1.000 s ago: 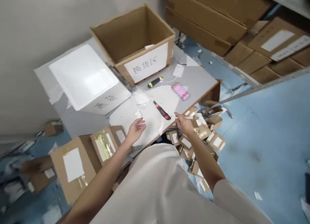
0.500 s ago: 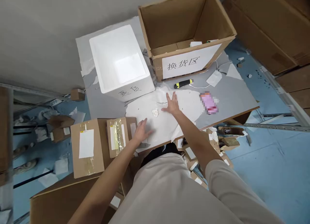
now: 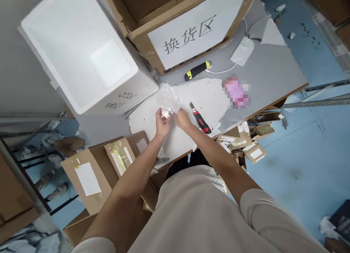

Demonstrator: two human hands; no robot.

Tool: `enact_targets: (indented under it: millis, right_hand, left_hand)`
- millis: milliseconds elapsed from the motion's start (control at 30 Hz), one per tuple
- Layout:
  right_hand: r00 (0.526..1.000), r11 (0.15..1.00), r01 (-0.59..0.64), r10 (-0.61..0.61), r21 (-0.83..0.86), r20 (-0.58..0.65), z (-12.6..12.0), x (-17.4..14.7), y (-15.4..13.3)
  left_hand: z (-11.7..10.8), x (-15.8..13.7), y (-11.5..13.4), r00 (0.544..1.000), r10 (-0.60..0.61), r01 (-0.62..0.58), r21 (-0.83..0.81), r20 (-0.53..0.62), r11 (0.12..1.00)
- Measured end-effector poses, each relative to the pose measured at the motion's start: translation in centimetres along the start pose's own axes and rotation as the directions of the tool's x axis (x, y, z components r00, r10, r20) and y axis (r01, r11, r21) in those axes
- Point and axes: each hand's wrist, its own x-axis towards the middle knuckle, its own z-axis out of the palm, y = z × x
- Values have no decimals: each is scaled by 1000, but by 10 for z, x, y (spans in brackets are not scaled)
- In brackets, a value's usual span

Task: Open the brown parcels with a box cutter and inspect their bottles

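Observation:
My left hand [image 3: 162,126] is closed around a small crumpled white bundle [image 3: 165,113] at the middle of the table; what the bundle is made of I cannot make out. Just to its right, my right hand [image 3: 182,119] is curled shut, its fingertips against the near edge of a clear plastic bag [image 3: 169,95]. The bag lies loosely beyond both hands and seems pinched there. A red and black utility knife [image 3: 201,120] rests on the white paper [image 3: 188,94] right of my right hand.
A white foam box [image 3: 123,96] and a cardboard box with a handwritten sign [image 3: 175,52] stand at the back. A yellow and black cutter [image 3: 197,70], a cable and a pixelated pink object [image 3: 235,92] lie to the right. Cartons [image 3: 87,178] stand at left.
Both hands have come together at the table's middle and closed, on the white bundle and the plastic bag. The red knife now shows on the paper. My view has moved closer and turned.

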Motion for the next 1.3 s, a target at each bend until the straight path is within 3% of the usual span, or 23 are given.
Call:
enact_targets:
  millis: [100, 167, 200, 267, 333, 400, 467, 500, 533, 600, 667, 733, 800, 867, 933, 1000, 1067, 1167, 1300]
  right_hand:
    - [987, 985, 54, -28, 163, -161, -18, -62, 0]
    - [961, 983, 91, -44, 161, -272, -26, -115, 10]
    - [944, 988, 68, -18, 140, -330, -29, -142, 19]
    - [878, 991, -71, 116, 113, -465, -31, -196, 41]
    - [745, 949, -278, 309, 146, -592, -30, -246, 66]
    - [580, 872, -443, 457, 210, -674, -27, -291, 90]
    - [410, 785, -550, 551, 285, -727, -21, -330, 113]
    - [332, 742, -590, 584, 320, -741, -18, -347, 122]
    - [267, 700, -624, 608, 347, -748, -14, -361, 131]
    - [191, 640, -673, 633, 369, -750, -7, -381, 142]
    - [196, 640, -679, 630, 359, -752, -1, -384, 146]
    - [281, 694, -629, 623, 350, -730, 5, -368, 143]
    - [457, 758, -537, 631, 371, -627, 11, -335, 132]
    - [644, 776, -456, 626, 436, -440, 21, -292, 117]
    - [746, 755, -420, 603, 504, -282, 34, -249, 99]
    - [768, 717, -419, 607, 558, -203, 49, -216, 81]
    - [723, 651, -415, 660, 636, -204, 63, -199, 67]
    - [627, 536, -317, 737, 782, -252, 77, -203, 55]
    - [604, 371, -163, 770, 914, -205, 73, -243, 70]
  left_hand:
    - [19, -34, 38, 982, -59, 100, -232, 178, 967]
    - [39, -64, 60, 930, -123, 231, -290, 347, 929]
    - [51, -79, 68, 880, -150, 298, -278, 450, 913]
    - [77, -109, 79, 725, -182, 392, -182, 664, 902]
    - [107, -134, 82, 515, -190, 413, -48, 836, 909]
    - [139, -155, 80, 317, -199, 381, 68, 927, 922]
    - [167, -171, 76, 193, -230, 303, 165, 954, 938]
    - [178, -177, 74, 173, -242, 238, 198, 955, 951]
    - [185, -181, 72, 182, -238, 147, 213, 954, 966]
    - [186, -182, 66, 278, -152, -105, 187, 948, 977]
    - [169, -174, 59, 410, -4, -378, 174, 912, 910]
    - [140, -160, 48, 554, 98, -546, 272, 827, 792]
    - [110, -145, 32, 700, 119, -559, 437, 704, 705]
    - [88, -132, 14, 798, 112, -500, 547, 592, 671]
    - [76, -121, -2, 815, 94, -475, 567, 571, 673]
    - [72, -115, -12, 792, 43, -465, 557, 608, 688]
    - [71, -117, -14, 765, -30, -428, 544, 643, 722]
    - [72, -129, -12, 708, -67, -349, 431, 703, 832]
    - [88, -152, -3, 612, -63, -176, 214, 789, 961]
